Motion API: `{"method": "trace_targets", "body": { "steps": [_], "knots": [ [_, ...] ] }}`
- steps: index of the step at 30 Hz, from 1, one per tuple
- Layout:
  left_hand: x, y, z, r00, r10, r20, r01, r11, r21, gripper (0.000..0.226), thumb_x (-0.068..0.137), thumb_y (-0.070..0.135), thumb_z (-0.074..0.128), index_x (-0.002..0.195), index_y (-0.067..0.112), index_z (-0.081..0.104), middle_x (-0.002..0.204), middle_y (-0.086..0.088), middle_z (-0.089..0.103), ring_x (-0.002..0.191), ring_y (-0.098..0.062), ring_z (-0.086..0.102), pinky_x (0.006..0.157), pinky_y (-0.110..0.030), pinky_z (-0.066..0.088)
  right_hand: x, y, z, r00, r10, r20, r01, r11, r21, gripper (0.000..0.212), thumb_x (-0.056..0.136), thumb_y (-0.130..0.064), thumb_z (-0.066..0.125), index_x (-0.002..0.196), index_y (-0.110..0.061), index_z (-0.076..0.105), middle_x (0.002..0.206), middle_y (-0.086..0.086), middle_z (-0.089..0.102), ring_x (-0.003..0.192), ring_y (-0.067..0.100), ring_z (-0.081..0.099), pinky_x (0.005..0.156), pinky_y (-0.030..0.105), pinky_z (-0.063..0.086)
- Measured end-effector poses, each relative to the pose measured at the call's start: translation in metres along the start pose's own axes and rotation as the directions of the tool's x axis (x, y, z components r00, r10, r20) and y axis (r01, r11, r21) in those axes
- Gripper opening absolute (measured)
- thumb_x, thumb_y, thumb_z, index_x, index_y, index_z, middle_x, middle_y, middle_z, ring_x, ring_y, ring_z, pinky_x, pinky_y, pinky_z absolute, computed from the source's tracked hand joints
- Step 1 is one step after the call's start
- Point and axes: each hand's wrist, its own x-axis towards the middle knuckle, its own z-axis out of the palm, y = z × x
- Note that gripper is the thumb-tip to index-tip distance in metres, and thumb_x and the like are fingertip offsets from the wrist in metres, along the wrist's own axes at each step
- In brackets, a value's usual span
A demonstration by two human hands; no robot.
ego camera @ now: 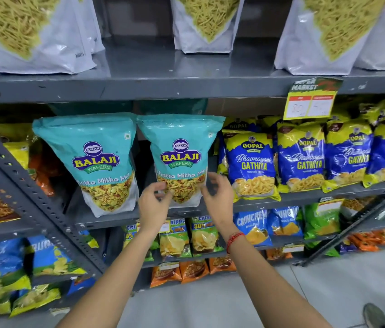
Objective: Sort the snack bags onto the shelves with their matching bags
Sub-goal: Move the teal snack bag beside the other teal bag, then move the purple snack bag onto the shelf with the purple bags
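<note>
The teal snack bags [179,159] are glossy plastic film, as are the blue-and-yellow bags [251,164] beside them. The shelf [139,87] is grey painted metal, matt and chipped. The price tag [311,100] looks like paper. The floor [210,304] is smooth and pale.

Middle shelf [281,200]: one Balaji bag [179,157] upright directly behind both hands, between left hand [154,204] and right hand [218,197]; second Balaji bag [96,162] left of the left hand; Gathiya bags [305,157] right of the right hand. Chip bags [186,237] below the hands; sev bags [206,22] above.
</note>
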Motion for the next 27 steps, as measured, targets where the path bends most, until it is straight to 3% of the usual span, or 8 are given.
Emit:
{"method": "trace_targets", "body": {
  "steps": [5, 9, 11, 13, 15, 18, 21, 27],
  "knots": [
    [0.002, 0.123, -0.020, 0.951, 0.304, -0.049, -0.308, 0.936, -0.171, 0.016, 0.081, 0.023, 0.068, 0.096, 0.018, 0.066, 0.086, 0.012, 0.065, 0.072, 0.009, 0.059, 0.067, -0.006, 0.046, 0.026, -0.087, -0.062, 0.926, -0.285, -0.247, 0.318, 0.942, 0.108, 0.018, 0.084, -0.011, 0.068, 0.101, -0.007, 0.066, 0.096, 0.003, 0.062, 0.084, 0.006, 0.058, 0.072, 0.008, 0.046],
    [0.010, 0.219, -0.030, 0.881, 0.464, -0.093, -0.468, 0.825, -0.316, 0.012, 0.081, 0.023, 0.068, 0.093, 0.022, 0.065, 0.085, 0.014, 0.066, 0.071, 0.009, 0.060, 0.071, -0.018, 0.052, 0.059, -0.141, -0.122, 0.819, -0.376, -0.433, 0.467, 0.876, 0.123, 0.017, 0.083, -0.014, 0.067, 0.100, -0.009, 0.066, 0.094, 0.005, 0.064, 0.088, 0.018, 0.064, 0.074, 0.029, 0.055],
    [0.017, 0.256, -0.028, 0.843, 0.525, -0.119, -0.532, 0.778, -0.335, 0.016, 0.082, 0.021, 0.067, 0.097, 0.017, 0.065, 0.086, 0.011, 0.066, 0.069, 0.011, 0.059, 0.071, -0.010, 0.048, 0.079, -0.158, -0.151, 0.781, -0.385, -0.493, 0.494, 0.863, 0.109, 0.019, 0.083, -0.016, 0.067, 0.101, -0.011, 0.065, 0.096, 0.003, 0.065, 0.090, 0.015, 0.063, 0.074, 0.034, 0.055],
    [0.027, 0.285, -0.023, 0.818, 0.563, -0.120, -0.570, 0.761, -0.310, 0.023, 0.081, 0.022, 0.068, 0.103, 0.014, 0.063, 0.094, 0.005, 0.066, 0.074, 0.008, 0.059, 0.070, -0.003, 0.043, 0.100, -0.166, -0.180, 0.773, -0.325, -0.545, 0.481, 0.860, 0.170, 0.024, 0.082, -0.015, 0.070, 0.104, -0.011, 0.064, 0.099, 0.001, 0.064, 0.092, 0.011, 0.061, 0.078, 0.035, 0.057],
    [0.039, 0.305, -0.015, 0.821, 0.566, -0.070, -0.560, 0.778, -0.285, 0.036, 0.080, 0.025, 0.069, 0.112, 0.015, 0.058, 0.111, 0.000, 0.063, 0.092, -0.005, 0.060, 0.077, -0.008, 0.043, 0.120, -0.164, -0.206, 0.789, -0.240, -0.566, 0.436, 0.868, 0.239, 0.036, 0.080, -0.020, 0.073, 0.113, -0.010, 0.061, 0.107, 0.001, 0.061, 0.101, 0.013, 0.060, 0.089, 0.037, 0.055],
    [0.059, 0.319, 0.005, 0.830, 0.551, 0.087, -0.526, 0.826, -0.203, 0.063, 0.077, 0.030, 0.073, 0.131, 0.014, 0.045, 0.135, -0.006, 0.051, 0.120, -0.020, 0.051, 0.095, -0.026, 0.039, 0.148, -0.150, -0.240, 0.857, -0.167, -0.488, 0.310, 0.923, 0.228, 0.067, 0.078, -0.030, 0.076, 0.134, -0.008, 0.046, 0.129, 0.004, 0.050, 0.121, 0.015, 0.049, 0.105, 0.037, 0.043],
    [0.070, 0.322, 0.029, 0.816, 0.500, 0.290, -0.507, 0.860, -0.058, 0.083, 0.074, 0.035, 0.074, 0.141, 0.012, 0.031, 0.149, -0.011, 0.037, 0.133, -0.027, 0.040, 0.108, -0.037, 0.035, 0.170, -0.136, -0.258, 0.945, -0.131, -0.300, 0.192, 0.964, 0.185, 0.087, 0.073, -0.043, 0.075, 0.143, -0.011, 0.034, 0.145, 0.009, 0.043, 0.133, 0.019, 0.042, 0.110, 0.038, 0.036],
    [0.059, 0.327, 0.055, 0.786, 0.456, 0.417, -0.513, 0.858, 0.030, 0.078, 0.078, 0.036, 0.070, 0.141, 0.011, 0.030, 0.149, -0.008, 0.038, 0.132, -0.026, 0.041, 0.099, -0.032, 0.036, 0.186, -0.129, -0.264, 0.988, -0.154, -0.025, 0.154, 0.929, 0.337, 0.062, 0.073, -0.038, 0.076, 0.126, -0.014, 0.056, 0.122, 0.001, 0.067, 0.109, 0.011, 0.064, 0.103, 0.039, 0.048]
  ]
}}
